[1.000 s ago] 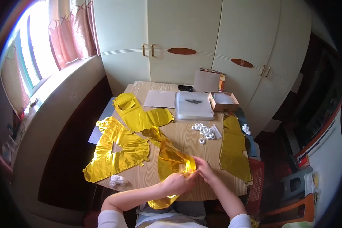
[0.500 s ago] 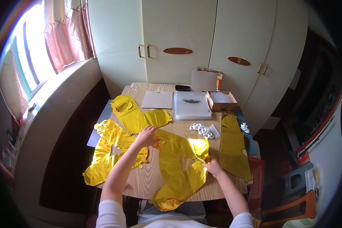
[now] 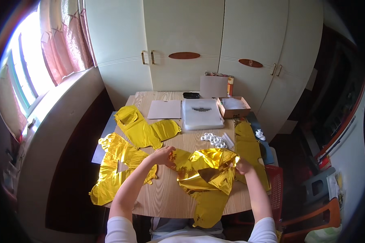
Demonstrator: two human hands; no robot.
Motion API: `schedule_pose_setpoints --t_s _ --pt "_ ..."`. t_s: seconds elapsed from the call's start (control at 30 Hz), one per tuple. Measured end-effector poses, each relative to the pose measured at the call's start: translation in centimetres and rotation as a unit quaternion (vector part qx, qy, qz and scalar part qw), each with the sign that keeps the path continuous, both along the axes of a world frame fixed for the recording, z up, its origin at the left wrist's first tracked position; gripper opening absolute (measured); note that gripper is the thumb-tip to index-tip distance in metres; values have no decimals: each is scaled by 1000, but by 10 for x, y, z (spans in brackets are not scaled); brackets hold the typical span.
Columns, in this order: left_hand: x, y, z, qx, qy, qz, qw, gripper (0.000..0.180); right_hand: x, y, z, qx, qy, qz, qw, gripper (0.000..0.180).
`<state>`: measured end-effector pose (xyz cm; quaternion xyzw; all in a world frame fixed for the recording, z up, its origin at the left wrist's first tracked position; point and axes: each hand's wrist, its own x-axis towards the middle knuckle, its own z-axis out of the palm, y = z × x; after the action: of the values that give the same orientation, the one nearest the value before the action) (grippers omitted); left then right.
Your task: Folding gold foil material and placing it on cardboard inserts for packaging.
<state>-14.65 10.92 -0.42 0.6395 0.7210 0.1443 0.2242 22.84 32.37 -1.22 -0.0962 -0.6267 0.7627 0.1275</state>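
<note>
I see my left hand (image 3: 163,155) and right hand (image 3: 243,166) each pinching an edge of the crumpled gold foil balloon (image 3: 205,172) at lower centre of the wooden table (image 3: 166,194); the right-hand fingers look clenched, though partly hidden.

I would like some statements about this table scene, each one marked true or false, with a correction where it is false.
1. Both hands grip the same crumpled gold foil balloon. True: the left hand holds its left edge and the right hand its right edge.
2. The wooden table stands in front of cream cupboard doors. True.
3. The small cardboard box lies at the near left corner of the table. False: it sits at the far right, beside the flat white packet.
4. The gold balloon is fully inflated and round. False: it is flat and folded over itself.
5. Small white pieces lie on the table beyond the held balloon. True.
</note>
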Motion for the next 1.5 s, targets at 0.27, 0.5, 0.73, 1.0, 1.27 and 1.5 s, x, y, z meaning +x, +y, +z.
schedule_pose_setpoints --t_s 0.27,0.5,0.73,1.0,1.27,1.5 --pt "14 -12 -24 187 234 56 952 81 -12 7 -13 37 -36 -75 996 33" --pt "23 -3 -3 12 143 30 989 51 -6 -7 9 -7 -29 -44 999 53" --pt "49 -115 41 46 -64 132 988 25 -50 -22 33 10 11 -34 999 68" --pt "61 -194 29 56 -40 275 959 19 -116 -32 -1 516 -62 -250 817 64" --pt "81 -213 22 76 3 262 962 19 -77 -105 -9 656 -199 34 728 71" --pt "100 -203 46 56 199 267 941 27 -61 -94 2 654 -137 -70 741 61"
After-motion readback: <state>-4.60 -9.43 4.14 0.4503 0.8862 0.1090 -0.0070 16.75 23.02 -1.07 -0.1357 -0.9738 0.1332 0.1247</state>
